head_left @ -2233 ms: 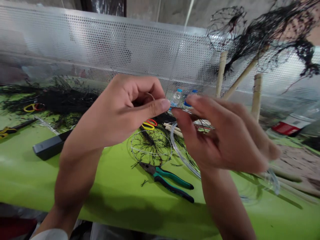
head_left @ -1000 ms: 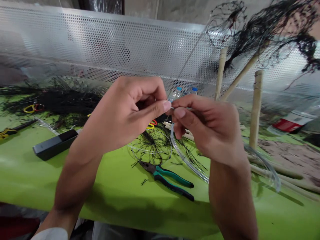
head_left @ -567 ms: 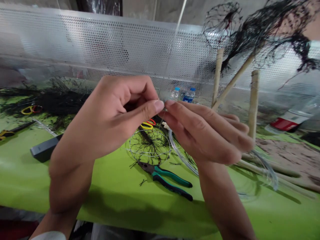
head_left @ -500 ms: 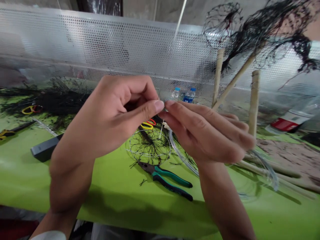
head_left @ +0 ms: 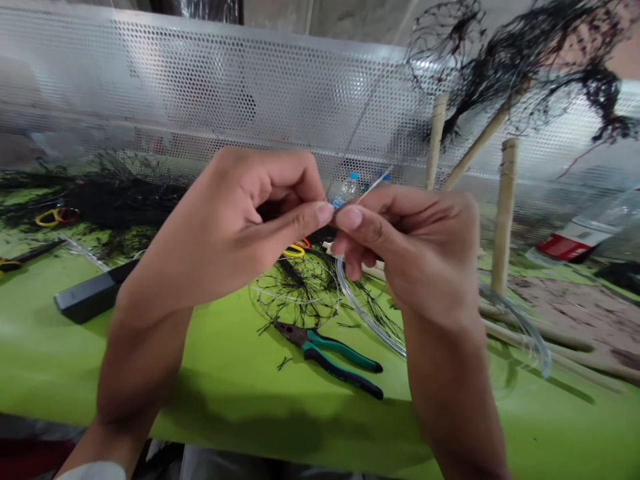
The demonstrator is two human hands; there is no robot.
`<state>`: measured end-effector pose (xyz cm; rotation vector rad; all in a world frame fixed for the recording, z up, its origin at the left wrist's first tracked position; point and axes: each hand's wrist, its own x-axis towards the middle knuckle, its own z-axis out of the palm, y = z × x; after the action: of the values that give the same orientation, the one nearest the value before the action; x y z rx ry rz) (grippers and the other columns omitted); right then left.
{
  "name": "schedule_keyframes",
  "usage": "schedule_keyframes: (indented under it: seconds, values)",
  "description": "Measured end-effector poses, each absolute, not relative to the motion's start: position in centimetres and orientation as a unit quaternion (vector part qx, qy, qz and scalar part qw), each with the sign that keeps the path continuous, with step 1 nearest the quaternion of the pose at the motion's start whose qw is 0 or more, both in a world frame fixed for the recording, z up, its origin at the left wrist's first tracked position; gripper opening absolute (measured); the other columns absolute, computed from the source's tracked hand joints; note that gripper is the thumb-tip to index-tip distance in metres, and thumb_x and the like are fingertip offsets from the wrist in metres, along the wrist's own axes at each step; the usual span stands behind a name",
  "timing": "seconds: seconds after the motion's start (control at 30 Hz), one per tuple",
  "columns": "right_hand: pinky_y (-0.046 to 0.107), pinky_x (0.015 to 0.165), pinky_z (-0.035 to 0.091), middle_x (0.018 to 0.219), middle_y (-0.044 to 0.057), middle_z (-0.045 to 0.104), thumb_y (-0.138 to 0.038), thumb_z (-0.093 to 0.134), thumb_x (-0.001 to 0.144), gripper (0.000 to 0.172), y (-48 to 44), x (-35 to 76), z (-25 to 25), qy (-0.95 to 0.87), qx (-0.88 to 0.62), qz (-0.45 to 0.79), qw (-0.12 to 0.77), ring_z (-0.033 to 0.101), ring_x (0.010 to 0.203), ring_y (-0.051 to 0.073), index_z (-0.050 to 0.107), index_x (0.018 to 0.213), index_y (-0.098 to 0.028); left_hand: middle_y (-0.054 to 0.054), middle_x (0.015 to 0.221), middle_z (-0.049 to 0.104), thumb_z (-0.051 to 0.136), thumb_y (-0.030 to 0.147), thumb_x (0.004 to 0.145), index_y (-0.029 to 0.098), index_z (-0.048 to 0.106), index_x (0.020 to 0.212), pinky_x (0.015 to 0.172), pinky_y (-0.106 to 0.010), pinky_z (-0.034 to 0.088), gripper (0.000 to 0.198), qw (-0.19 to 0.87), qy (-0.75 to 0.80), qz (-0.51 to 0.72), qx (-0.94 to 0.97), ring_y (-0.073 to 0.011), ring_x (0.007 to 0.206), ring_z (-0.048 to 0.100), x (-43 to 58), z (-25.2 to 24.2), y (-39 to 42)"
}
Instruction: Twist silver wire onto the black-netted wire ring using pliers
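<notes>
My left hand (head_left: 250, 230) is closed in a pinch, thumb against bent forefinger; whatever lies between them is too small to make out. Right beside it, my right hand (head_left: 415, 243) pinches a thin pale strand (head_left: 373, 189), which sticks up to the right from the fingertips. Both sets of fingertips nearly touch above the table. Below them lies a round frame of thin wire with dark, branching fibres (head_left: 300, 290). In front of that rest pliers (head_left: 333, 360) with green and black handles, their jaws pointing left.
Clear tubing or wire (head_left: 367, 320) curves behind my right wrist. Wooden sticks (head_left: 505, 213) stand at right, near a tangle of black strands (head_left: 525, 60). A dark box (head_left: 95, 293) lies left, before a black fibre heap (head_left: 120, 203). A perforated metal panel (head_left: 175, 87) closes the back.
My right hand has turned from outstretched fingers to a curled pinch with the thumb toward me. The pale strand now slants up right from its fingertips. My left hand stays nearly in place.
</notes>
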<state>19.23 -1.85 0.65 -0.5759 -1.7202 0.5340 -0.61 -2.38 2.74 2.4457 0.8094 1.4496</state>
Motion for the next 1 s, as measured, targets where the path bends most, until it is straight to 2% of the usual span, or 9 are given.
schedule_keyframes:
  seconds: [0.07,0.2,0.33,0.47,0.57,0.7,0.87,0.93,1.0]
  values:
    - [0.022,0.044,0.054,0.076,-0.003,0.079,-0.025,0.082,0.09,0.003,-1.6,19.1,0.1,-0.735,-0.268,0.076,0.618,0.069,0.051,0.012,0.08,0.09,-0.026,0.004,0.061,0.049,0.071,0.018,0.092,0.02,0.063,0.071,0.047,-0.028,0.026,0.023,0.118,0.283,0.513,0.802,-0.0091,0.056,0.039,-0.5,2.7,-2.1]
    - [0.029,0.064,0.063,0.096,-0.002,0.084,-0.011,0.078,0.09,0.026,-1.2,19.2,-0.9,-0.711,-0.209,-0.279,0.61,0.081,0.078,0.02,0.079,0.108,-0.031,0.003,0.059,0.045,0.071,0.021,0.092,0.02,0.064,0.07,0.047,-0.028,0.024,0.023,0.13,0.267,0.54,0.788,-0.0087,0.055,0.034,-0.5,2.7,-2.0]
    - [0.031,0.075,0.068,0.116,-0.004,0.082,-0.012,0.073,0.094,0.044,-0.5,19.7,-1.4,-0.707,-0.144,-0.404,0.562,0.082,0.088,0.022,0.072,0.132,-0.034,0.002,0.056,0.041,0.076,0.025,0.088,0.022,0.065,0.067,0.043,-0.03,0.019,0.024,0.148,0.276,0.536,0.784,-0.0098,0.051,0.03,-0.5,2.9,-2.4]
    - [0.034,0.081,0.069,0.123,-0.001,0.08,-0.012,0.075,0.093,0.053,0.0,19.8,-1.7,-0.715,-0.15,-0.356,0.583,0.082,0.096,0.025,0.069,0.138,-0.039,0.003,0.057,0.043,0.077,0.023,0.088,0.021,0.065,0.068,0.045,-0.03,0.022,0.024,0.134,0.275,0.532,0.79,-0.0094,0.053,0.032,-0.6,2.9,-2.6]
    - [0.038,0.083,0.069,0.119,0.001,0.081,-0.016,0.075,0.095,0.043,0.1,19.4,-1.9,-0.709,-0.165,-0.315,0.609,0.082,0.096,0.027,0.073,0.131,-0.039,0.003,0.058,0.044,0.074,0.018,0.09,0.02,0.063,0.07,0.045,-0.029,0.024,0.023,0.096,0.249,0.528,0.806,-0.0091,0.054,0.034,-0.8,2.8,-2.2]
    - [0.037,0.076,0.068,0.104,0.0,0.083,-0.02,0.073,0.097,0.02,-0.3,19.0,-1.4,-0.701,-0.213,-0.319,0.601,0.081,0.088,0.025,0.08,0.112,-0.033,0.003,0.062,0.048,0.071,0.016,0.091,0.02,0.062,0.073,0.048,-0.028,0.028,0.02,0.054,0.217,0.519,0.825,-0.0095,0.056,0.037,-1.2,2.6,-0.9]
    - [0.029,0.068,0.063,0.089,-0.001,0.082,-0.018,0.072,0.097,0.013,-1.4,19.1,-0.2,-0.752,-0.263,-0.223,0.562,0.079,0.078,0.019,0.08,0.098,-0.029,0.002,0.067,0.052,0.071,0.021,0.091,0.021,0.065,0.077,0.052,-0.029,0.033,0.015,0.063,0.228,0.506,0.829,-0.0117,0.06,0.042,-1.5,2.3,0.0]
    - [0.027,0.06,0.058,0.076,-0.002,0.078,-0.02,0.074,0.096,0.009,-1.7,19.2,0.1,-0.764,-0.284,-0.16,0.557,0.073,0.065,0.015,0.08,0.095,-0.027,0.002,0.066,0.053,0.072,0.023,0.091,0.021,0.065,0.077,0.052,-0.029,0.035,0.016,0.058,0.233,0.508,0.827,-0.0114,0.059,0.043,-1.4,2.2,-0.1]
    - [0.024,0.047,0.048,0.062,-0.004,0.069,-0.023,0.075,0.096,0.008,-1.7,19.3,0.4,-0.772,-0.296,-0.043,0.561,0.061,0.05,0.011,0.079,0.09,-0.024,0.003,0.065,0.053,0.072,0.025,0.092,0.021,0.065,0.077,0.053,-0.029,0.035,0.016,0.033,0.238,0.513,0.824,-0.0105,0.057,0.043,-1.3,2.1,-0.3]
